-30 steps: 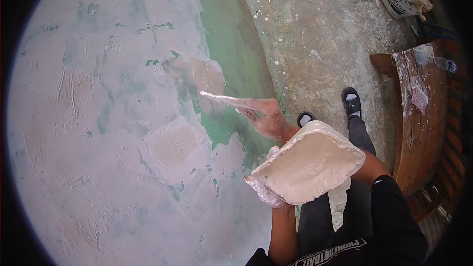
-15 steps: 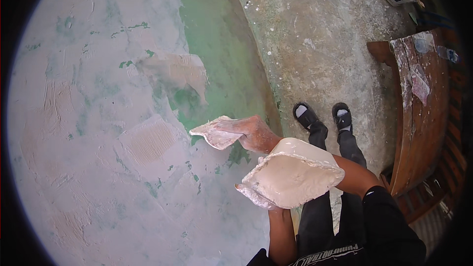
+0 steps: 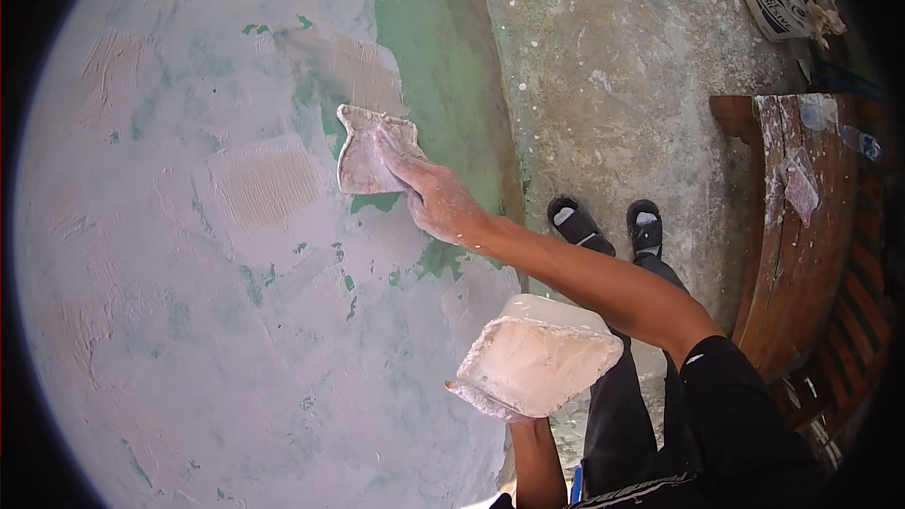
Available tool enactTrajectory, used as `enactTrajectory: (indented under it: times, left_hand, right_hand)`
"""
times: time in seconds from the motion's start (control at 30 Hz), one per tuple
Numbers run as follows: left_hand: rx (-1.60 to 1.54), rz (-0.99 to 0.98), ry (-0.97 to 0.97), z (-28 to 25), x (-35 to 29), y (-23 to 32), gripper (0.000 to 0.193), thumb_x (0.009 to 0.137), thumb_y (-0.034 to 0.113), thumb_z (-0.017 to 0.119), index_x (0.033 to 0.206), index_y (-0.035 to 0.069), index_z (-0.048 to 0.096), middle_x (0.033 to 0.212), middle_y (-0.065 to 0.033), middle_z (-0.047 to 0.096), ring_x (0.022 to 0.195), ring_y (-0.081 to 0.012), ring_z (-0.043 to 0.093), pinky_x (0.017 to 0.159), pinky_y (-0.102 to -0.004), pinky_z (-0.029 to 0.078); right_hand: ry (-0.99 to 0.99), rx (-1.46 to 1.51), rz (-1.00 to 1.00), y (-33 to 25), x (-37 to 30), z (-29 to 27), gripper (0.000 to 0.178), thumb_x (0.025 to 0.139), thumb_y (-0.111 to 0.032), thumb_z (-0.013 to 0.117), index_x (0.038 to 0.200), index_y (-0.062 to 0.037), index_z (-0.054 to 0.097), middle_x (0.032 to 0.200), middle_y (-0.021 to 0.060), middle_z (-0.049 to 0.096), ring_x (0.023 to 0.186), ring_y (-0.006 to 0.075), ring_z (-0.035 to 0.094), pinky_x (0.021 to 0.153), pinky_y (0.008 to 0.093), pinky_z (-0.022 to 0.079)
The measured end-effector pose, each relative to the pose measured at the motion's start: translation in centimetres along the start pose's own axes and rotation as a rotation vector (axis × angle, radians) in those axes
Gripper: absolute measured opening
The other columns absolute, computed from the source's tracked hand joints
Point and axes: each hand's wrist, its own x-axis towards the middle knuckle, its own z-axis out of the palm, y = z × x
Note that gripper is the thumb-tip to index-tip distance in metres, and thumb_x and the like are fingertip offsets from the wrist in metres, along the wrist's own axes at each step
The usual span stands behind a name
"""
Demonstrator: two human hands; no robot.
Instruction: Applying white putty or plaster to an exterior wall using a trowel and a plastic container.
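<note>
My right hand (image 3: pixel 441 200) grips a flat scraper (image 3: pixel 360 153) caked with pale putty, fingers spread along its back. The scraper lies against the wall (image 3: pixel 255 320) at the border of a bare green patch (image 3: pixel 429 57), just below a ridged beige putty patch (image 3: pixel 366 71). My left hand (image 3: pixel 485 403) holds a cream plastic tub (image 3: pixel 561 311) from below and its left side, with the thumb over the thick crusted rim. Whitish putty coats the inside of the tub, which is tilted with its opening toward me. Most of the left fingers are hidden beneath it.
A worn wooden bench (image 3: pixel 801 236) stands at the right, with a small clear plastic bag (image 3: pixel 801 190) and a plastic bottle (image 3: pixel 860 143) on it. An opened paper sack (image 3: pixel 778 2) sits farther back. The concrete floor (image 3: pixel 613 66) is paint-spotted; my sandalled feet stand there.
My right hand has moved away from the tub, up and leftward, bringing the scraper flat against the wall. The tub in my left hand has shifted slightly down and left.
</note>
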Motion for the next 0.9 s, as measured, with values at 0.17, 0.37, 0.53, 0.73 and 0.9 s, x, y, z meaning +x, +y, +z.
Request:
enactTrajectory:
  times: [0.17, 0.37, 0.53, 0.73, 0.9]
  left_hand:
    - [0.011, 0.159, 0.055, -3.6, -2.5, 1.1, 0.080, 0.083, 0.072, 0.031, 0.133, 0.010, 0.041, 0.133, -0.0133, 0.044, 0.120, -0.0335, 0.044, 0.099, -0.0532, 0.037]
    - [0.072, 0.261, 0.071, -6.7, -2.7, 2.2, 0.078, 0.084, 0.070, 0.032, 0.132, 0.010, 0.040, 0.133, -0.0128, 0.044, 0.121, -0.0329, 0.043, 0.099, -0.0524, 0.038]
    - [0.066, 0.174, 0.175, -8.5, -3.7, 2.7, 0.077, 0.084, 0.070, 0.036, 0.133, 0.011, 0.040, 0.135, -0.0128, 0.042, 0.122, -0.0338, 0.042, 0.099, -0.0552, 0.037]
    - [0.084, 0.159, 0.141, -9.3, -4.9, 4.4, 0.075, 0.084, 0.068, 0.038, 0.134, 0.012, 0.041, 0.138, -0.0129, 0.039, 0.123, -0.0342, 0.040, 0.100, -0.0555, 0.036]
    - [-0.178, 0.068, -0.044, -8.6, -4.6, 5.2, 0.075, 0.084, 0.068, 0.038, 0.134, 0.011, 0.040, 0.138, -0.0131, 0.039, 0.123, -0.0344, 0.041, 0.099, -0.0555, 0.038]
  right_hand:
    - [0.003, -0.008, -0.140, -1.3, -6.1, 2.2, 0.066, 0.071, 0.012, 0.048, 0.133, -0.0077, 0.041, 0.128, 0.0213, 0.046, 0.118, 0.0337, 0.046, 0.098, 0.0386, 0.042]
    - [0.082, -0.023, 0.180, -0.2, -4.1, -2.2, 0.034, 0.081, 0.004, 0.053, 0.114, -0.0013, 0.058, 0.095, 0.0196, 0.064, 0.086, 0.0284, 0.062, 0.077, 0.0346, 0.047]
    - [0.301, -0.187, 0.166, 2.4, 5.2, -3.9, 0.032, 0.086, -0.014, 0.057, 0.116, -0.0020, 0.058, 0.090, 0.0180, 0.067, 0.073, 0.0141, 0.058, 0.069, 0.0293, 0.045]
    - [0.253, -0.106, 0.100, 1.8, -0.5, 1.4, 0.033, 0.086, -0.008, 0.056, 0.118, -0.0057, 0.057, 0.090, 0.0151, 0.068, 0.079, 0.0099, 0.056, 0.072, 0.0289, 0.045]
    - [0.016, -0.140, 0.237, 1.4, -7.2, 0.5, 0.026, 0.087, -0.010, 0.058, 0.111, -0.0023, 0.061, 0.092, 0.0160, 0.068, 0.079, 0.0113, 0.059, 0.071, 0.0287, 0.046]
